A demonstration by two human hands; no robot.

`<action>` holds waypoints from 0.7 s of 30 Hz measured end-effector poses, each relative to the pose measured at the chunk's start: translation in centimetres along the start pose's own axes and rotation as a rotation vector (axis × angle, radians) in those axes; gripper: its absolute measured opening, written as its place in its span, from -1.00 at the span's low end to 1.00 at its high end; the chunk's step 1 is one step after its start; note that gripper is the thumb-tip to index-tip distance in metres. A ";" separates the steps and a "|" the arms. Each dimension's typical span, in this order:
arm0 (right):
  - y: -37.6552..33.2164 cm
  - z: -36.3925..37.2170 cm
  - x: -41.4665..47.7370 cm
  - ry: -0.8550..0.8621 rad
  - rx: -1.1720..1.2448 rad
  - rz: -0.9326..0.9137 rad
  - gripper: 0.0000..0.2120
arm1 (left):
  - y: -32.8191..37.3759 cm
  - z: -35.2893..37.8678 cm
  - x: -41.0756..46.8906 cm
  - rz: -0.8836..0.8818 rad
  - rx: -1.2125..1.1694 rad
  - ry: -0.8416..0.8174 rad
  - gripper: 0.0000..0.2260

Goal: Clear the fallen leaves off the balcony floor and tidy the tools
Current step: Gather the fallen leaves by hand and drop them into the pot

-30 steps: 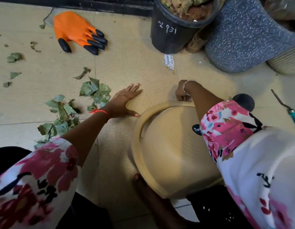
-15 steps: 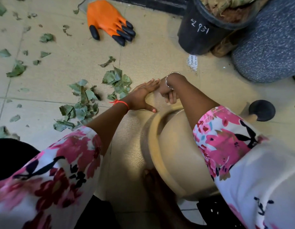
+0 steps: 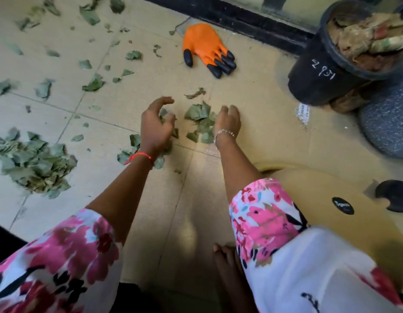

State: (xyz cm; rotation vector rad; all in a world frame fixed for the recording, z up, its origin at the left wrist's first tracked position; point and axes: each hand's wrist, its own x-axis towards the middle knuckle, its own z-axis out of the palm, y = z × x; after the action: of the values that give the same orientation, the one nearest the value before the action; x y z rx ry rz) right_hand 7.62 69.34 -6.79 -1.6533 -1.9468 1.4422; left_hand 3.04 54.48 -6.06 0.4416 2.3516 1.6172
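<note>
Flanking a leaf pile (image 3: 199, 115), left hand (image 3: 156, 129) loosely cupped, right hand (image 3: 227, 120) relaxed, both empty; bare tile (image 3: 254, 93) beyond.

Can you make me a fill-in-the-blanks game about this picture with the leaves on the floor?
1. The glove lying on the floor is ____ with black fingertips.
2. The left hand has a thin ____ string round its wrist.
3. The big heap of leaves lies on the person's ____ side.

Missing words: orange, red, left.
</note>
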 end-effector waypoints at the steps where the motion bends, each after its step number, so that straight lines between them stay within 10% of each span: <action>1: 0.9 1.0 -0.6 -0.048 -0.121 -0.095 -0.53 | -1.2 -1.1 -0.7 0.013 0.049 0.032 -0.61; 8: 1.5 4.2 -2.1 0.062 0.188 -0.512 -0.48 | -7.6 -6.3 -4.3 -0.038 0.305 0.249 -0.51; 16: 0.0 7.7 1.2 -0.251 -0.465 -0.666 -0.58 | -8.2 -6.3 -4.4 -0.056 0.303 0.239 -0.44; 21: 1.3 7.0 -5.5 -0.415 -0.034 -0.538 -0.63 | -8.1 -6.4 -4.7 -0.034 0.198 0.277 -0.47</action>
State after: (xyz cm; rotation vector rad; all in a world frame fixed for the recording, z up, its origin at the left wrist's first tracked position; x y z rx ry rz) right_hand 5.53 60.89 -9.00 -0.7653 -2.3871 1.6018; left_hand 4.19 44.45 -11.21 0.2237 2.7221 1.5209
